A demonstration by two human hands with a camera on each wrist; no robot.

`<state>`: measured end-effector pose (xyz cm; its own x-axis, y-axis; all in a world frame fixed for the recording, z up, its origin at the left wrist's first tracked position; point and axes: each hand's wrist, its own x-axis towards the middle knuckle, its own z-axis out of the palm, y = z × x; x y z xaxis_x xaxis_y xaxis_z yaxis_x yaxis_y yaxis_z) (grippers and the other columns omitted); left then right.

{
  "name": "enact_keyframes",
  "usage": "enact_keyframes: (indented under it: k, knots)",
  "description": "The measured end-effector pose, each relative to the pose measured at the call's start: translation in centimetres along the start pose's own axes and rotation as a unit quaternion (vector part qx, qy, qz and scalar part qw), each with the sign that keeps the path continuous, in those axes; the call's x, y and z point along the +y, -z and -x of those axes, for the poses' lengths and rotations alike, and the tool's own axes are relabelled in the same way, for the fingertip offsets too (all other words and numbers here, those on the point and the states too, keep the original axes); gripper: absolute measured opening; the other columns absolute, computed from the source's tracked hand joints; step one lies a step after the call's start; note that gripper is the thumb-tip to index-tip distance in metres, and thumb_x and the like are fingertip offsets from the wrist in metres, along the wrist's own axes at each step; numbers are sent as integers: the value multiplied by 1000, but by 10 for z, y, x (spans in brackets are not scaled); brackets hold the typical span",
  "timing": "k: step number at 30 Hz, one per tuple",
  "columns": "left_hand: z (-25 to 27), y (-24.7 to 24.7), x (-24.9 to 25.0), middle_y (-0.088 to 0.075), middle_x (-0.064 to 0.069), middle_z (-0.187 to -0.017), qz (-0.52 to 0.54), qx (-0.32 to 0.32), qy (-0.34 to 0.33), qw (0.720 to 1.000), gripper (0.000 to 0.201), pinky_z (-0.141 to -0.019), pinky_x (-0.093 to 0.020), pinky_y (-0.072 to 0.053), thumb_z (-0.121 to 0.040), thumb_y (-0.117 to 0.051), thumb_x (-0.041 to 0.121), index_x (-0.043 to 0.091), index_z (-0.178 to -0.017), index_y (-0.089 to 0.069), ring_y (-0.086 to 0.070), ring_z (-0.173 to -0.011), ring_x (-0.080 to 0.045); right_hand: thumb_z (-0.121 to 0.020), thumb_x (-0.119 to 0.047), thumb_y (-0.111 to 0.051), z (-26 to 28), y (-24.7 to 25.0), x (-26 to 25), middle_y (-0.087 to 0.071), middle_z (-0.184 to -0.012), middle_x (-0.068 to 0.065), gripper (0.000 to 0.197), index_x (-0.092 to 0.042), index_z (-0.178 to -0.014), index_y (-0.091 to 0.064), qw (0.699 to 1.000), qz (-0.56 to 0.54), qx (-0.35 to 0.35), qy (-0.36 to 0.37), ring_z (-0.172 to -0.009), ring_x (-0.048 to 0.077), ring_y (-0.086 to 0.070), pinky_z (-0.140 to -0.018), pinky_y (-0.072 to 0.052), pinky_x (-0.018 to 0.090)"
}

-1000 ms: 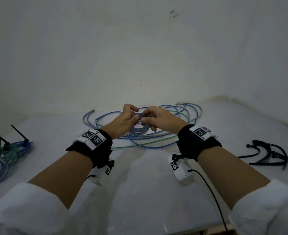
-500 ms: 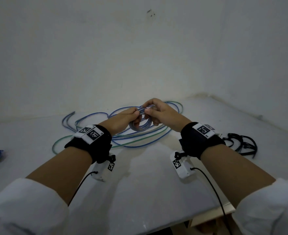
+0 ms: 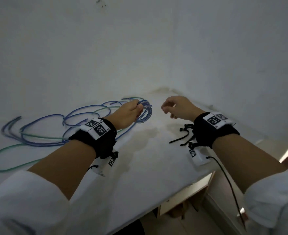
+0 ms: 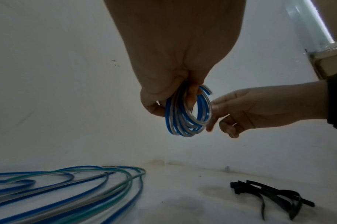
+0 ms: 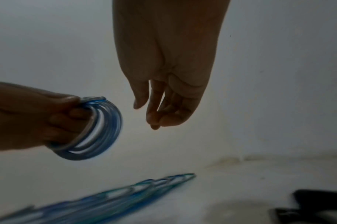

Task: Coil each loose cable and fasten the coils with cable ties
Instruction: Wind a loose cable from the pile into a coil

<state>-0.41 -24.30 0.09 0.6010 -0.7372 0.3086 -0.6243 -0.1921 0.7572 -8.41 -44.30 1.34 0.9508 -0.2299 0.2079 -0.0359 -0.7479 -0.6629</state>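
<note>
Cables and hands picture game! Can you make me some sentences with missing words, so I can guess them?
1. The blue coil is held up by the person's ____ hand.
2. The right hand is holding ____.
3. The cable ties lying on the white table are coloured ____.
4. The loose cables on the table are blue and ____.

Missing words: left; nothing; black; green
</note>
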Motion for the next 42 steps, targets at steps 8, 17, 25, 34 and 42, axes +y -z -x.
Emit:
enact_keyframes:
  k: [8, 17, 25, 34, 42]
  knots:
    - [-12, -32, 1, -39, -1, -67, 30, -26, 8, 999, 30, -66, -37, -32, -97, -34, 29, 20, -69, -35, -35, -63, -19, -85, -4, -62, 22, 27, 60, -66, -93, 3, 23, -17, -102, -72, 953, 236, -180, -58, -90, 19, -62, -80, -51, 27]
    - [-13, -34, -3, -35, 0, -67, 63, -19, 26, 997, 34, -64, -34, -30, -101, -29, 13, 17, -68, -34, -31, -62, -15, -79, -8, -70, 15, -2, 65, -51, -79, -5, 14, -9, -93, -70, 923, 323, -209, -11, -80, 14, -50, -59, -40, 18]
    - [-5, -14, -9, -40, -2, -70, 33, 30, 41, 998, 31, -59, -13, -38, -102, -28, 14, 14, -72, -37, -37, -64, -14, -89, -5, -58, 11, -5, 42, -58, -69, -1, 6, -10, -86, -55, 987, 117, -107, 17, -54, 5, -55, -50, -42, 14]
    - [20, 30, -23, -44, -2, -75, 4, 108, 80, 991, 28, -68, -34, -33, -101, -30, 18, 18, -75, -40, -37, -63, -16, -91, 5, -53, 3, -33, -52, -63, -79, 18, 9, -4, -92, -55, 942, -286, -137, 110, -61, 17, -67, -65, -58, 27]
    - [61, 68, -30, -42, -1, -69, -13, 137, 104, 985, 17, -63, -32, -32, -101, -31, 18, 11, -89, -41, -37, -61, -15, -90, 5, -53, -7, -83, -104, -65, -78, 21, 5, 3, -95, -56, 920, -332, -153, 140, -64, 19, -69, -65, -59, 26]
